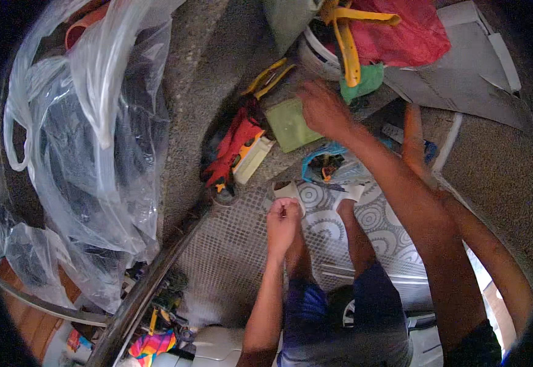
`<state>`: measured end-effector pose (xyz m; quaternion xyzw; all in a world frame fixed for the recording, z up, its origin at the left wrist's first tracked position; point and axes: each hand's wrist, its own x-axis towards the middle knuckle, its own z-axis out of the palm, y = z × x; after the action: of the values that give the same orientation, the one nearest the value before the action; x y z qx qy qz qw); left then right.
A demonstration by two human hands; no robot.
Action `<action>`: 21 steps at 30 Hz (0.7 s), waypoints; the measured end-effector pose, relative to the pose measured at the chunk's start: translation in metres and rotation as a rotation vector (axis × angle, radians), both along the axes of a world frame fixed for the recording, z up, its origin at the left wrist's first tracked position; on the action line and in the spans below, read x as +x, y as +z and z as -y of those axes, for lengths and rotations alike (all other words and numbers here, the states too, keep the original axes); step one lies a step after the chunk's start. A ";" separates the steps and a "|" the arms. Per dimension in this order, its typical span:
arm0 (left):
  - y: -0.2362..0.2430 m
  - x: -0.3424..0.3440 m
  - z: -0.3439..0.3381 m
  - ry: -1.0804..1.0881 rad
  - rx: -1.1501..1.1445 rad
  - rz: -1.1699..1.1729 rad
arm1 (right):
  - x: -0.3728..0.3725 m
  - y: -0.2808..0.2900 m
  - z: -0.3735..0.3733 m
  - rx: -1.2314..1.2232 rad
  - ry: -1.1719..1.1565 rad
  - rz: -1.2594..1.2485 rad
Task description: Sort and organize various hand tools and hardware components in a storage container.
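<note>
My left hand [283, 225] is raised above the patterned mat, its fingers curled together; whatever may be inside them is hidden. Farther up, my right hand [323, 110] reaches over the right edge of a flat, square, pale green thing [290, 125]. Its fingers are blurred, so I cannot tell whether they grip it. Left of the green square lies a red and yellow bundle [237, 147] with a pale block [254, 160] against it. Yellow-handled pliers [268, 78] rest just above. Below the right wrist sits a clear blue-edged bag [334, 166] with small items inside.
A large clear plastic bag [104, 122] hangs at left. A white bucket [320, 52], yellow tool handles [347, 49] and a red bag [401, 30] stand at the back. Cardboard [462, 79] lies at right. Another bare limb [474, 238] runs beside my right arm.
</note>
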<state>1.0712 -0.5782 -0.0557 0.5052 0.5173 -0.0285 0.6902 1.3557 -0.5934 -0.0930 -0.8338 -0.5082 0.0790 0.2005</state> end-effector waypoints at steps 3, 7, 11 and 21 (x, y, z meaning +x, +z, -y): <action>0.012 -0.008 -0.007 -0.042 0.171 0.043 | 0.011 -0.005 -0.057 -0.100 0.132 0.127; 0.042 0.004 -0.029 -0.122 0.295 0.052 | 0.029 -0.011 -0.099 -0.315 0.282 0.205; 0.060 0.029 -0.081 -0.330 0.929 0.106 | 0.032 -0.024 -0.115 -0.473 0.308 0.239; -0.018 0.044 -0.166 -0.610 1.382 -0.427 | 0.012 -0.033 -0.129 -0.513 0.183 0.015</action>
<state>1.1154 -0.4120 -0.0738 0.9234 0.3776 0.0150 0.0668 1.3676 -0.4643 -0.1258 -0.8085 -0.5464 0.2168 -0.0291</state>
